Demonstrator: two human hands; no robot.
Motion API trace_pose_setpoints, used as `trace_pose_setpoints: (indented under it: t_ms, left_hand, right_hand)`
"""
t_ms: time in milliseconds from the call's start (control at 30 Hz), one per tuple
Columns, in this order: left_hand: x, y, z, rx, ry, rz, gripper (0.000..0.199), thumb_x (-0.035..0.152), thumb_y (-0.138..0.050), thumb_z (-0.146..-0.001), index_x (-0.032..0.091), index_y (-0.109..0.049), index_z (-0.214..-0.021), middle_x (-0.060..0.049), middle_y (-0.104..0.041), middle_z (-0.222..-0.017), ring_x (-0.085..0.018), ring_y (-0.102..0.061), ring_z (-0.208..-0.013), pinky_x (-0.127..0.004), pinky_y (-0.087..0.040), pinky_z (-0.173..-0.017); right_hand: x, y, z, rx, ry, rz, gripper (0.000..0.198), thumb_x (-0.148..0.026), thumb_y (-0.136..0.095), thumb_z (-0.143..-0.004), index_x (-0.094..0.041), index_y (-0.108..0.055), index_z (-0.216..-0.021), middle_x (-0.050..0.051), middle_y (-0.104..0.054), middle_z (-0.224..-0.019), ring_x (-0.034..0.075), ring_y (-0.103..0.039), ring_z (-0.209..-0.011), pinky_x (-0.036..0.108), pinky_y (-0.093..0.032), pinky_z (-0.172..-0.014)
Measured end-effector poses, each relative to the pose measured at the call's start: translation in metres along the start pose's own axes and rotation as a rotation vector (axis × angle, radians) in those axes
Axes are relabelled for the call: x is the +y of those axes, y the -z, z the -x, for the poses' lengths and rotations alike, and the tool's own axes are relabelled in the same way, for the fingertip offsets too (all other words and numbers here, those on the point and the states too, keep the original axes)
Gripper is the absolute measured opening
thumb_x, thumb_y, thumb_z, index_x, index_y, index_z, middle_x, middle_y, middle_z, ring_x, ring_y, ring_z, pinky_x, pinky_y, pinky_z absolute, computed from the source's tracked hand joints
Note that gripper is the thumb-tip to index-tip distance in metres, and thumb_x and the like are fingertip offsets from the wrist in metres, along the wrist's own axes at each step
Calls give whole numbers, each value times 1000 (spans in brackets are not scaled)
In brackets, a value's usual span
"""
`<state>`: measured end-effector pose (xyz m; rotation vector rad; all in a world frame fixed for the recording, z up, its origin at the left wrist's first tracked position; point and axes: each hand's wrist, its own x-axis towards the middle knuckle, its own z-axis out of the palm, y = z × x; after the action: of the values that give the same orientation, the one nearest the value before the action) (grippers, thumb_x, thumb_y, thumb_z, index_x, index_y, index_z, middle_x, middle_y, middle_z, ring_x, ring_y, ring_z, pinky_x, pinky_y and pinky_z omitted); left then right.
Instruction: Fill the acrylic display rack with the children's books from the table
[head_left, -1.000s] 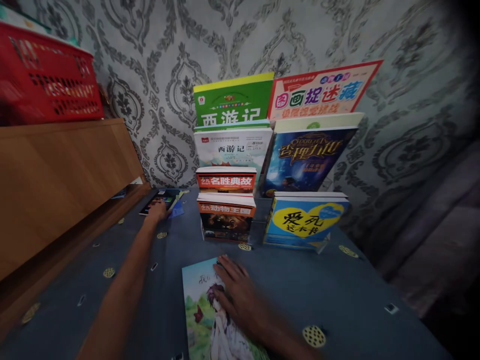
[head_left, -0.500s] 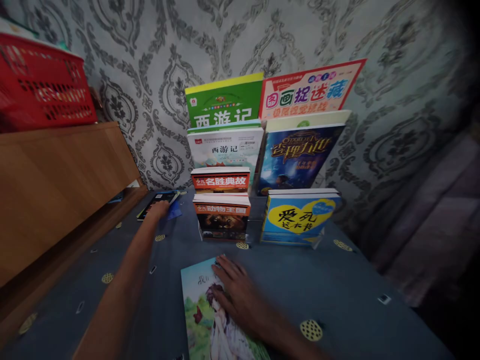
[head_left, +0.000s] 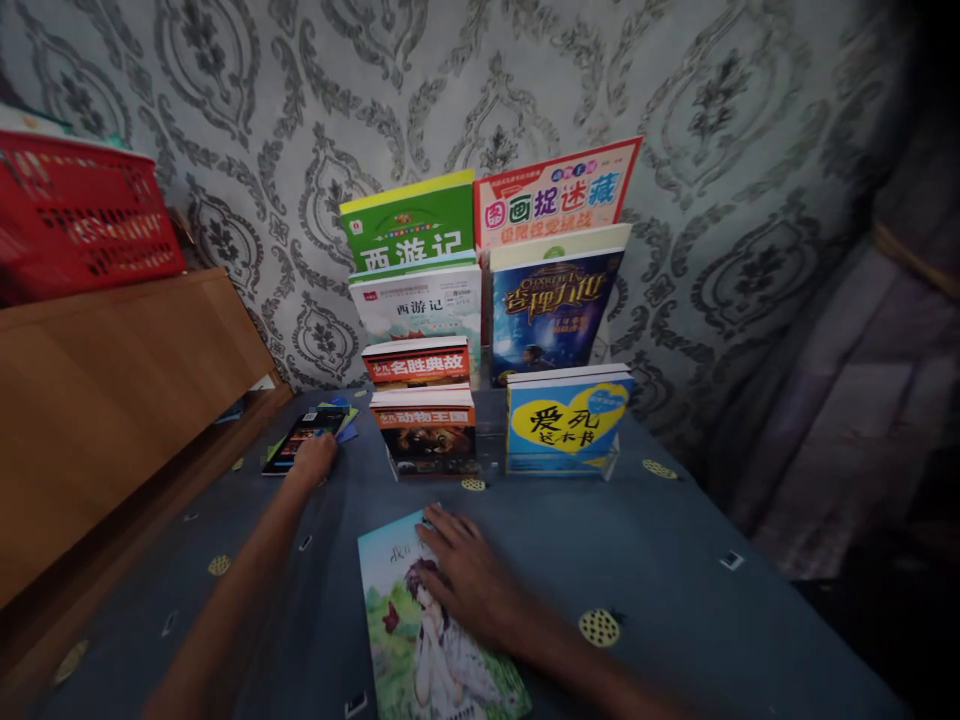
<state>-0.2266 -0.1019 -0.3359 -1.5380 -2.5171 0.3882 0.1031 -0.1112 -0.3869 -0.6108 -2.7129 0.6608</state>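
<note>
Blue table [head_left: 675, 590] | hands [head_left: 469, 575] [head_left: 315, 460] partly hide books [head_left: 394, 665] [head_left: 292, 440] | basket [head_left: 82, 215] cut off

Green book [head_left: 411, 225] reads 西游记; pink book [head_left: 555, 195], 图画捉迷藏; navy book [head_left: 549, 315], 查理九世; red book [head_left: 417, 365], 名胜典故; lion book [head_left: 426, 438], 动物王国; heart book [head_left: 566, 425], 爱死这本书; flat book [head_left: 427, 635], perhaps 我们.

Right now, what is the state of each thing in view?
Illustrated book: closed, lying flat
Right hand: open, resting on illustrated book
Dark book: lying flat
Left hand: at dark book, grip unclear
Lion book: closed, standing
Heart book: closed, standing
Navy book: standing
White book: standing
Green book: standing
Pink book: standing
Red basket: upright
</note>
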Motion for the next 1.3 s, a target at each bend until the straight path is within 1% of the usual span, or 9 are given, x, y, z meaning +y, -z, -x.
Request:
trace_pose_setpoints:
  t_ms: [200,333,467,567,667,800,967,1167,1300]
  left_hand:
    - [4,1,33,19,46,22,45,2,-34,-90,0,-55,-129,-29,-68,-111,-35,-68,-110,-45,-54,-90]
    - [7,4,62,8,64,84,42,17,-38,-96,5,-53,-133,-29,-62,-126,-38,-62,-118,-54,-51,-94]
    - [39,-6,118,79,-139,290,39,26,-36,-100,16,-54,-133,-15,-61,-137,-25,-59,-125,-39,-45,-107]
    - [70,-24,165,220,-334,484,44,13,-39,-94,19,-52,-136,-12,-62,-138,-23,-54,-132,-46,-36,-116]
    - [89,-41,194,268,-351,562,60,2,-42,-85,19,-44,-143,-14,-59,-141,-23,-53,-134,-50,-33,-117]
    - [92,-47,199,258,-251,606,55,7,-39,-91,19,-40,-145,-15,-62,-138,-22,-58,-128,-48,-35,-116]
    - [90,-43,198,261,-213,581,44,14,-37,-96,17,-48,-139,-15,-62,-137,-25,-56,-131,-48,-38,-114]
    - [88,-43,198,233,-189,605,45,12,-37,-96,15,-49,-139,-15,-57,-143,-25,-52,-134,-42,-42,-112]
    - [77,-37,187,195,-330,545,55,2,-37,-90,18,-49,-141,-13,-57,-144,-23,-50,-137,-45,-34,-118]
  right_hand:
    - [1,-4,-2,14,12,52,50,-38,-49,-99,-12,-53,-142,18,-43,-154,29,-35,-146,49,-31,-117]
    - [0,-6,-2,20,28,62,50,-39,-48,-100,-13,-52,-142,18,-44,-154,28,-34,-147,51,-31,-116]
    - [-6,-6,-1,21,35,128,46,-36,-46,-101,-12,-54,-139,18,-47,-151,29,-37,-145,53,-29,-117]
    - [-14,-7,-4,8,112,202,41,-25,-43,-101,-7,-57,-135,20,-53,-145,30,-43,-141,53,-22,-121]
    - [-21,-13,-12,-51,204,227,41,-16,-40,-99,-5,-57,-135,21,-55,-143,27,-43,-142,47,-24,-122]
    - [-19,-20,-20,-76,218,192,49,-26,-43,-100,-7,-47,-145,19,-46,-152,26,-36,-146,46,-26,-122]
    - [-2,-17,-17,-12,13,184,67,-49,-50,-96,-9,-42,-149,21,-38,-156,31,-30,-148,52,-24,-120]
    - [7,-13,-10,44,-21,146,58,-43,-50,-97,-8,-49,-144,18,-49,-148,30,-42,-138,48,-30,-116]
    - [18,-9,-1,112,-11,43,42,-30,-41,-100,-12,-58,-134,14,-64,-129,26,-55,-121,43,-40,-108]
